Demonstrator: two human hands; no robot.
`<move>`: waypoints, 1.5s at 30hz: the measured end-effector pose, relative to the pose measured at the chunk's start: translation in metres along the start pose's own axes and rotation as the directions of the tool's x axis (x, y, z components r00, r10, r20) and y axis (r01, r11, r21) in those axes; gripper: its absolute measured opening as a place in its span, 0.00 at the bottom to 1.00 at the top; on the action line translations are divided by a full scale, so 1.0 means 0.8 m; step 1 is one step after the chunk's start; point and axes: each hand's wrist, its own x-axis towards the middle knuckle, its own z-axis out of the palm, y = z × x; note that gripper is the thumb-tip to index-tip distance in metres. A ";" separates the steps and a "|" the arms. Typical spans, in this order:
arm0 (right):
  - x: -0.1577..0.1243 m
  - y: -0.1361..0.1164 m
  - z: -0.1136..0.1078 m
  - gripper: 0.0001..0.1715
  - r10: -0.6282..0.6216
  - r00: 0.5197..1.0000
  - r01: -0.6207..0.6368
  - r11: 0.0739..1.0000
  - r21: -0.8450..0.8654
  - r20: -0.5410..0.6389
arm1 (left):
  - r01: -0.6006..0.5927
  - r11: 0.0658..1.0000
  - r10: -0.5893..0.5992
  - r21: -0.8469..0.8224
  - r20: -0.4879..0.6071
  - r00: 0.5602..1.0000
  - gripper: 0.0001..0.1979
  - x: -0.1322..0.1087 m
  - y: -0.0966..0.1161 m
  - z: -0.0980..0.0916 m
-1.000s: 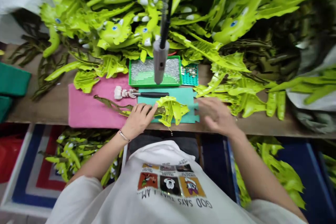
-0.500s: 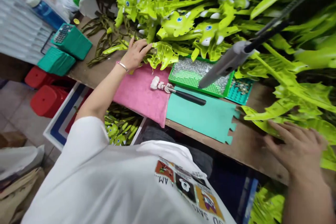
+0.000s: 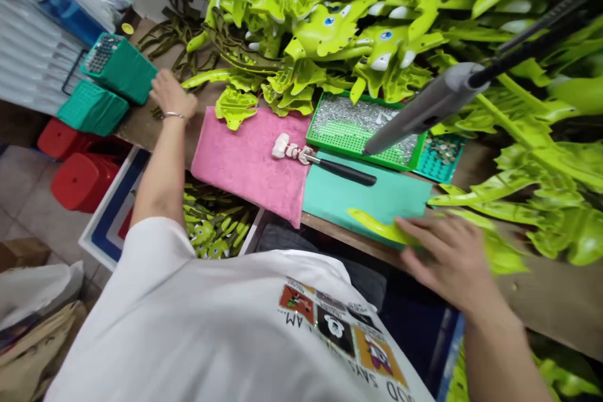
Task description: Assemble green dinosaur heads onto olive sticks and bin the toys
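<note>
My left hand [image 3: 172,95] rests at the back of the wooden bench, among dark olive stems [image 3: 164,53] and against a green plastic crate [image 3: 120,72]. It holds nothing I can see. My right hand [image 3: 447,257] is blurred at the bench's front edge, gripping a lime-green plastic leaf [image 3: 377,227] whose tip lies over a teal foam mat [image 3: 367,198]. Behind the mat are a green tray of silver rhinestones [image 3: 362,132] and a grey hanging applicator [image 3: 424,107]. A black-handled tool [image 3: 343,171] lies across a pink towel [image 3: 249,166].
Heaped lime-green plastic leaves [image 3: 330,25] fill the back and right of the bench. A small teal tray of metal studs [image 3: 440,157] sits beside the rhinestones. Below the bench are a bin of green leaves [image 3: 217,226] and red stools [image 3: 85,182].
My left hand has moved left from the leaf pile to the stems and crate. My right hand has moved left onto the mat's front edge with a leaf. The view has shifted slightly.
</note>
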 end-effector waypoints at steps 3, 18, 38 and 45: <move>0.027 -0.042 0.048 0.19 0.007 0.999 -0.010 0.997 0.070 0.031 | 0.419 0.876 -0.456 0.240 0.123 0.882 0.34 -0.021 -0.019 -0.007; -0.004 -0.041 0.046 0.09 0.446 0.884 -0.412 0.886 0.215 -0.144 | 0.210 0.884 -0.373 0.418 0.360 0.855 0.26 -0.155 0.045 -0.205; -0.007 -0.065 0.060 0.05 0.714 0.665 -0.614 0.690 0.384 -0.218 | -0.459 0.707 0.663 -0.538 0.278 0.695 0.26 -0.200 0.325 -0.021; -0.014 -0.065 0.064 0.12 0.610 0.721 -0.515 0.789 0.336 -0.327 | -0.582 0.745 0.667 -0.326 0.332 0.667 0.23 -0.213 0.422 -0.015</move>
